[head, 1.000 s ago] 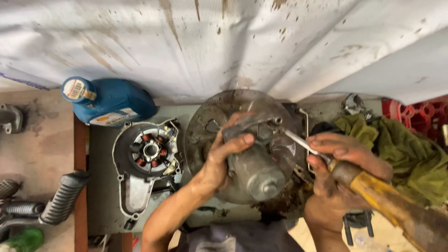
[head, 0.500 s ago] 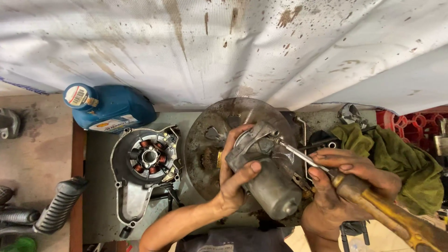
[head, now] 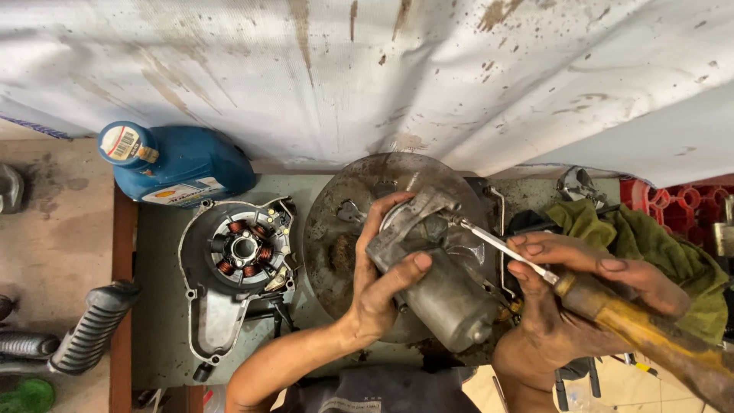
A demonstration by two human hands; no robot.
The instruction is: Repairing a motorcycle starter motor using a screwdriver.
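So the starter motor [head: 436,287] sits tilted over the round metal pan [head: 344,229] mid-bench, my left hand [head: 382,283] clamped round its body to steady it. My right hand [head: 581,283] grips the yellow-handled screwdriver [head: 612,313], tip at the motor's end bracket. Stator cover [head: 237,260] lies toward the left edge, blue oil bottle [head: 180,164] at the back-left corner.
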